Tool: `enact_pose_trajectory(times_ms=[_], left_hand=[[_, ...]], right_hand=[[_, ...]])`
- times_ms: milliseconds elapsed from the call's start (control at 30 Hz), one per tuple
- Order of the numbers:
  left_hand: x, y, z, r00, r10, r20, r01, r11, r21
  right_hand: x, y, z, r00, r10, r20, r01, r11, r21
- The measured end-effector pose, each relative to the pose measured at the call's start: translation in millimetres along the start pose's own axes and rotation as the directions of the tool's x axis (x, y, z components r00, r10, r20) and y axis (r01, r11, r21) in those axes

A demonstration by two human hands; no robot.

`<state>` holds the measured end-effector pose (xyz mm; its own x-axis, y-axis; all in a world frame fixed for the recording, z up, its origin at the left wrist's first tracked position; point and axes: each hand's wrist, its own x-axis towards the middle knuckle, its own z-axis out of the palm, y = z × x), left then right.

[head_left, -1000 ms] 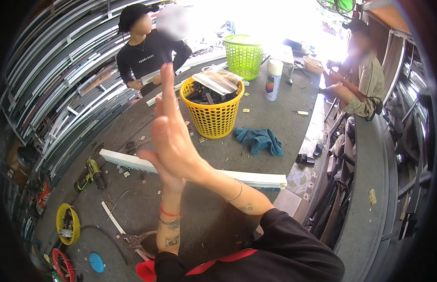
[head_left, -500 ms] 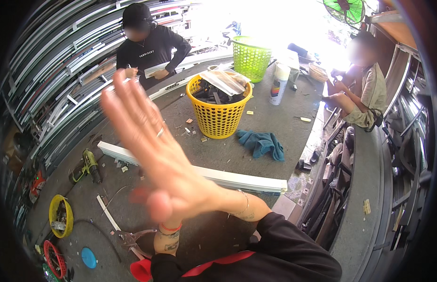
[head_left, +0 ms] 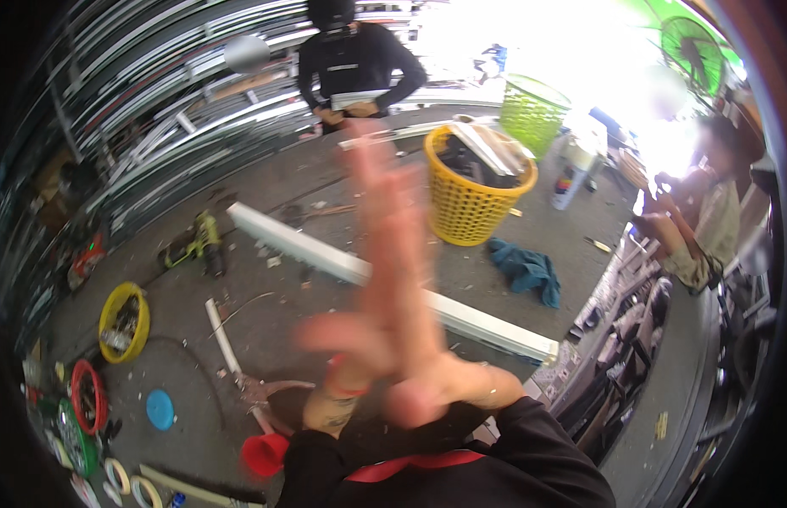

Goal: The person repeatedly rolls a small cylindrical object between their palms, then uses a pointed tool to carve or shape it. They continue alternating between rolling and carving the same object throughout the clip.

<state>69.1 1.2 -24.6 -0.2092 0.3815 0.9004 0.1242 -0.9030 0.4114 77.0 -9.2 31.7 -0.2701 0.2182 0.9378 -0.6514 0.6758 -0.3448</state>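
My two hands are raised before me over the workbench (head_left: 275, 339), side by side and seemingly palm to palm, both smeared by motion. My right hand (head_left: 404, 288) has its fingers stretched out, pointing away, with nothing in it. Against it on the left is my left hand (head_left: 355, 339), a red band at its wrist, its thumb out to the side; the fingers look straight but partly overlap with the right hand's. Beneath them lies a long white profile bar (head_left: 487, 326), crossing the bench. Pliers (head_left: 271, 394) lie near my left forearm.
A yellow basket (head_left: 470, 203) of dark parts, a green basket (head_left: 533, 110), a spray can (head_left: 570, 178) and a teal cloth (head_left: 525, 269) stand farther off. Left are a green drill (head_left: 203, 241) and small bowls (head_left: 139, 339). A co-worker (head_left: 351, 68) stands across; another person (head_left: 707, 203) sits right.
The view has swung left, so the bench things appear farther right. My hands have turned from slanting leftward to pointing nearly straight ahead. The standing co-worker's hands stay on a white piece.
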Motion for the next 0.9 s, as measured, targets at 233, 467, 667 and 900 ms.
enact_pose_trajectory(times_ms=[233, 467, 667, 900], left_hand=[[15.3, -5.5, 48.6, 0.975, 0.116, 0.192, -0.034, 0.923, -0.382], [31.9, -30.2, 45.0, 0.971, 0.181, 0.154, -0.131, 0.949, -0.287], [58.9, -23.0, -19.4, 0.993, -0.013, 0.115, 0.039, 0.973, -0.228], [39.8, -26.9, -9.0, 0.948, -0.096, 0.302, 0.146, 0.978, -0.146]], right_hand=[[19.3, 6.6, -43.0, 0.874, -0.002, -0.485, 0.002, 1.0, 0.001], [6.3, 8.8, -83.1, 0.945, -0.033, -0.325, 0.254, 0.698, 0.669], [-4.7, 45.9, -49.8, 0.899, 0.344, -0.271, -0.412, 0.874, -0.258], [14.4, 42.8, -69.1, 0.742, 0.215, -0.635, -0.197, 0.975, 0.1]])
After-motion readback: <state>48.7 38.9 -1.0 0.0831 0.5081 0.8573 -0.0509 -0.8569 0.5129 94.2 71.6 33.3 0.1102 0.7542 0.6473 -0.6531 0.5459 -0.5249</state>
